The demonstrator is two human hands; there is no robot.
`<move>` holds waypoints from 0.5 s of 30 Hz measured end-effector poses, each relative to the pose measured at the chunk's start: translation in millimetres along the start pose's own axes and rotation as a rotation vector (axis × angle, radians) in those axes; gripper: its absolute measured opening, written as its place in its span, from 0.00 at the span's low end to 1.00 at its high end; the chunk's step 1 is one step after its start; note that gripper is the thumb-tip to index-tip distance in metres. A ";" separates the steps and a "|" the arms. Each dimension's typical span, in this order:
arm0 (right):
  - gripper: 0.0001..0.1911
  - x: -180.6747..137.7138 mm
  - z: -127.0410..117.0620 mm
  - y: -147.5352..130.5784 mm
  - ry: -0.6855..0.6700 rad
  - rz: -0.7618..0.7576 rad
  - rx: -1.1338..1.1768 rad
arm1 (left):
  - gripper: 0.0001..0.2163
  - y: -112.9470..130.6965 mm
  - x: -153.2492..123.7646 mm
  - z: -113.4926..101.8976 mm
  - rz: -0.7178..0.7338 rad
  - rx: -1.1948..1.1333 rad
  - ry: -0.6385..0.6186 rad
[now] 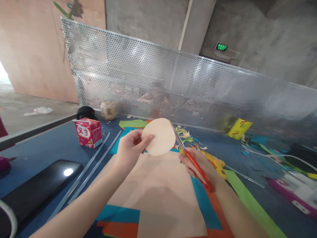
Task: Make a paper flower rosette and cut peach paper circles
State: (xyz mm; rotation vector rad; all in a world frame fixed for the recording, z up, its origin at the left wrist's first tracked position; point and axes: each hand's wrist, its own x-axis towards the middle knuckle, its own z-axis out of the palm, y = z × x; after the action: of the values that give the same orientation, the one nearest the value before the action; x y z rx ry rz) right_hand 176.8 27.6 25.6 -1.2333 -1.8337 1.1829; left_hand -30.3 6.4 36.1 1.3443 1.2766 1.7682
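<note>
Pinched between thumb and fingers of my left hand (133, 145) is a round cream paper disc (160, 137), held up above the table. My right hand (195, 162) grips scissors (198, 168) with red handles. Their blades point up and away, lying along the disc's right edge; whether they touch the paper I cannot tell. Under both hands lies a large cream paper sheet (158, 195), on top of blue sheets (121, 213) and orange sheets (121, 229). A yellow glue gun (216, 162) sits just beyond my right hand, partly hidden by it.
To the left are a black phone (42, 188), clear glue sticks (91, 165), a pink box (88, 133) and a jar (108, 110). Paper scraps (185, 134) lie behind the scissors. A perforated metal screen (148, 72) closes the far edge. A purple power strip (289, 195) stands right.
</note>
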 end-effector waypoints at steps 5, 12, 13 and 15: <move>0.21 -0.7 -0.7 -0.9 0.047 0.012 -0.064 | 0.09 1.8 1.7 -1.3 -0.037 -0.038 0.016; 0.21 -2.5 0.7 -8.5 0.092 -0.026 -0.165 | 0.11 4.0 3.2 -3.9 -0.090 -0.052 0.038; 0.21 -2.4 1.1 -9.4 0.091 -0.040 -0.173 | 0.11 3.7 2.9 -3.7 -0.089 -0.049 0.024; 0.20 -1.7 1.4 -9.8 0.081 -0.052 -0.176 | 0.12 2.8 2.1 -2.9 -0.086 -0.048 -0.008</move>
State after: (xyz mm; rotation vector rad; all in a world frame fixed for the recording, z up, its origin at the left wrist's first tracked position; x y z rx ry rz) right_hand 172.6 24.0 33.9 -1.3021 -1.9293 0.9459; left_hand -33.4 6.1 39.4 1.2502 1.2603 1.7228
